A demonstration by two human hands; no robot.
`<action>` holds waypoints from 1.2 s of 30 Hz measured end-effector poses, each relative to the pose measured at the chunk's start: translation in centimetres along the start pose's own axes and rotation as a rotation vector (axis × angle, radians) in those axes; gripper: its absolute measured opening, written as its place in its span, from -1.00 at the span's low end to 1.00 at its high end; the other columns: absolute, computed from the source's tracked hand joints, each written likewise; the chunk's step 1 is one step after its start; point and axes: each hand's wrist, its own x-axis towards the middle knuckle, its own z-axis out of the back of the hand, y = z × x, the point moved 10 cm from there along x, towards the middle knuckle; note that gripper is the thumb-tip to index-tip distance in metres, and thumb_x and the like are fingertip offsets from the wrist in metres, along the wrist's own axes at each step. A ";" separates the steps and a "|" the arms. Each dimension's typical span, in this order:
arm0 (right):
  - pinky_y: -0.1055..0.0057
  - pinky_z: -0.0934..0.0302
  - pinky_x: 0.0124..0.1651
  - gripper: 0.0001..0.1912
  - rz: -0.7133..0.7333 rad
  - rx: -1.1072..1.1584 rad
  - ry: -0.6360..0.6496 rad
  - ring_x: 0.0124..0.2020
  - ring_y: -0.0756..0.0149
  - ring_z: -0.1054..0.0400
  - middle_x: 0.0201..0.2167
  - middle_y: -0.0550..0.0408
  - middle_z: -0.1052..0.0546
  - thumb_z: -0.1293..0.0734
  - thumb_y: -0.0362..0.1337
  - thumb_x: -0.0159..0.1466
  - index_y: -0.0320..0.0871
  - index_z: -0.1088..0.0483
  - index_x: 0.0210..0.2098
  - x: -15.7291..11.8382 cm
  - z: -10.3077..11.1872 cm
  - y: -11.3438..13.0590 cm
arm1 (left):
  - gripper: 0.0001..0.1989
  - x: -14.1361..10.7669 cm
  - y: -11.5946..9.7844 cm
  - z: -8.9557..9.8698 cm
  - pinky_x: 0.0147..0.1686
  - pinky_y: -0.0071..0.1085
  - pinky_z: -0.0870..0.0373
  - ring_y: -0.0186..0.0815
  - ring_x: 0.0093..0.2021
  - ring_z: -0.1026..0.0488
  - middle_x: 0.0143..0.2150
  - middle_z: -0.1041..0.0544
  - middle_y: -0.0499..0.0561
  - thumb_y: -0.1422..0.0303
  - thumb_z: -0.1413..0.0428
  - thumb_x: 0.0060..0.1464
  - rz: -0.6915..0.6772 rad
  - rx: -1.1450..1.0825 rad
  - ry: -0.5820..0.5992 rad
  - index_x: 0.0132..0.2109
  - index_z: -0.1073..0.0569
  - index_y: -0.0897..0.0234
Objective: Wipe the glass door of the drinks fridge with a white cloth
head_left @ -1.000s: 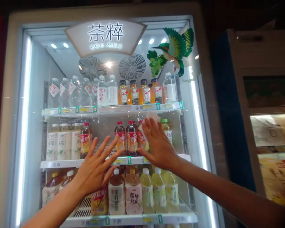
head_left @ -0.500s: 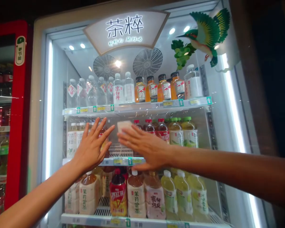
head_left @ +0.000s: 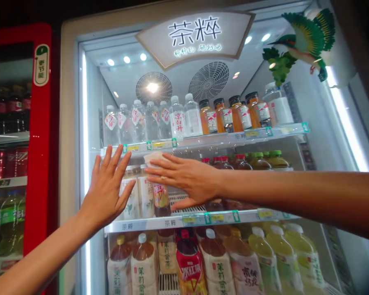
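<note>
My right hand [head_left: 187,178] reaches in from the right, palm toward the glass door of a lit drinks fridge. Its fingers lie nearly straight over a folded white tissue [head_left: 153,157], holding it against the glass; part of the tissue is hidden behind them. To the left, my left hand [head_left: 109,188] is raised flat with fingers spread, holding nothing. It is at or close to the same glass, though contact cannot be made out. Behind the hands, white-labelled bottles [head_left: 146,196] and a red-and-yellow iced tea bottle [head_left: 161,196] stand on the middle shelf.
Clear bottles [head_left: 137,123] and amber bottles [head_left: 235,114] line the top shelf; larger tea bottles [head_left: 217,262] fill the lower one. A fan-shaped sign [head_left: 197,39] and a bird decoration [head_left: 310,41] sit high up. A red-framed fridge [head_left: 41,143] adjoins at left.
Both hands have shifted left across the fridge front, the tissue moving with my right hand from the gap in the middle shelf to the white-labelled bottles. The fridge now appears farther right in view.
</note>
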 end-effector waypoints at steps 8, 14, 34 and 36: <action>-0.04 0.36 0.54 0.10 -0.196 -0.042 -0.077 0.54 -0.07 0.29 0.50 -0.29 0.03 -0.20 0.35 0.32 -0.46 0.07 0.44 5.3 0.2 -1.7 | -0.22 -1.4 4.1 0.9 0.46 0.17 0.05 -0.01 0.55 0.23 0.58 0.18 0.17 0.14 0.08 0.37 0.188 -0.240 -0.078 0.52 0.34 0.11; 0.00 0.36 0.55 0.02 -0.188 -0.028 -0.077 0.55 0.08 0.28 0.52 -0.18 0.02 -0.17 0.30 0.36 -0.37 0.09 0.47 9.0 -0.4 -0.5 | -0.30 -1.9 2.6 1.6 0.43 0.06 -0.11 -0.08 0.53 0.06 0.56 0.07 0.12 0.18 0.13 0.39 0.144 -0.355 -0.085 0.52 0.26 0.09; -0.04 0.33 0.56 0.06 -0.101 0.001 0.152 0.56 0.10 0.35 0.54 -0.06 0.12 -0.13 0.30 0.37 -0.22 0.42 0.52 -15.0 1.6 -2.8 | -0.34 5.3 -13.8 -1.3 0.46 0.27 0.23 0.00 0.56 0.35 0.59 0.18 0.01 0.26 0.05 0.34 -0.186 -0.234 -0.116 0.50 0.06 -0.02; -0.16 0.34 0.53 0.04 -0.339 -0.098 0.031 0.55 -0.05 0.42 0.55 -0.13 0.26 -0.13 0.25 0.39 -0.21 0.50 0.51 -18.0 3.9 -7.6 | -0.35 6.9 -16.1 -1.9 0.46 0.27 0.23 0.00 0.56 0.37 0.59 0.19 0.03 0.26 0.05 0.35 -0.185 -0.217 -0.114 0.49 0.04 0.01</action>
